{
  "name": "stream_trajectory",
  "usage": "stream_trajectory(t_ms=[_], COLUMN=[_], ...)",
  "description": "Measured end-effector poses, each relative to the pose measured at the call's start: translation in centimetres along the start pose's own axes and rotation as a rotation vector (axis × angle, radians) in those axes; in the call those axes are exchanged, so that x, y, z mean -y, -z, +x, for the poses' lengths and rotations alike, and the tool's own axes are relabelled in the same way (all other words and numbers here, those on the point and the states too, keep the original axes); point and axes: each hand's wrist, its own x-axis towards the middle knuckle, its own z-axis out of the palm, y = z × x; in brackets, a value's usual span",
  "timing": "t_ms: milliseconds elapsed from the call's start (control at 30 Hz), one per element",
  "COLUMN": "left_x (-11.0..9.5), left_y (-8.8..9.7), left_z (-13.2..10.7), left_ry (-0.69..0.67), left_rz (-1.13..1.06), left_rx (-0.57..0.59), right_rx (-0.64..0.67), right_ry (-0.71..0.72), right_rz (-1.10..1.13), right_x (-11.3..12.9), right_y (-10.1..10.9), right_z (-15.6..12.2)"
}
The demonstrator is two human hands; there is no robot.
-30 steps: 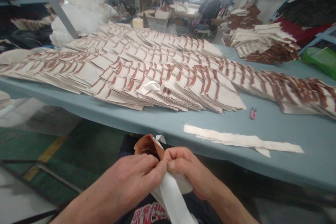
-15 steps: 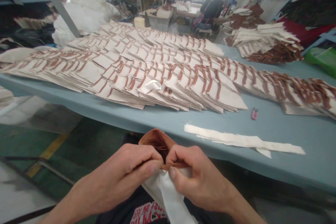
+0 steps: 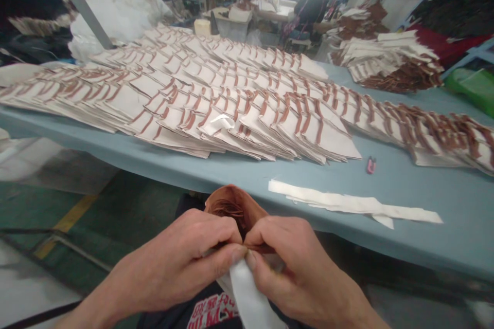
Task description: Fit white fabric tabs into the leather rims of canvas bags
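Note:
Close to my body, my left hand [image 3: 189, 259] and my right hand [image 3: 299, 264] meet thumb to thumb, both closed in a pinch. Between them is the edge of a brown leather-like piece [image 3: 252, 203], which curves up behind the fingers with several thin brown layers inside it. From under the thumbs a white strip [image 3: 250, 298] hangs down over my dark, red-lettered clothing. The fingertips hide the exact spot where brown piece and strip meet.
A blue-covered table [image 3: 239, 172] carries overlapping rows of white panels [image 3: 332, 139] with brown edges. Near its front lie white strips [image 3: 339, 200] and small pink thread snips [image 3: 371, 165]. More brown-and-white pieces [image 3: 397, 61] are piled back right. A person [image 3: 309, 13] sits beyond.
My thumbs have come together on the brown edge, which showed between them before. The white strip now sits closer under the left thumb. The view has shifted slightly.

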Motion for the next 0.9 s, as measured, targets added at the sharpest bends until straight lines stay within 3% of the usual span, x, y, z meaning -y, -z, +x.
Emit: stream_trajectory(t_ms=[167, 367, 433, 600, 733, 900], left_x=[0.3, 1.1, 1.2, 1.1, 0.6, 0.2], left_y=[-2.9, -6.8, -7.5, -7.0, -5.5, -4.3], left_z=[0.2, 0.5, 0.6, 0.0, -0.1, 0.2], left_ry=[0.098, 0.242, 0.255, 0.202, 0.092, 0.021], left_rz=[-0.234, -1.069, -1.196, -0.992, -0.751, -0.655], left_rx=[-0.179, -0.215, -0.219, -0.209, -0.199, -0.180], right_rx=[-0.009, 0.015, 0.036, 0.054, 0.161, 0.239], right_ry=[-0.096, -0.438, -0.476, -0.448, -0.389, -0.362], right_rz=[0.057, 0.532, 0.691, 0.828, 0.843, 0.949], right_x=[0.2, 0.4, 0.1, -0.3, -0.5, -1.0], right_y=[-0.1, -0.9, -1.0, -0.9, -0.2, 0.0], right_z=[-0.7, -1.1, -1.2, -1.4, -1.3, -0.7])
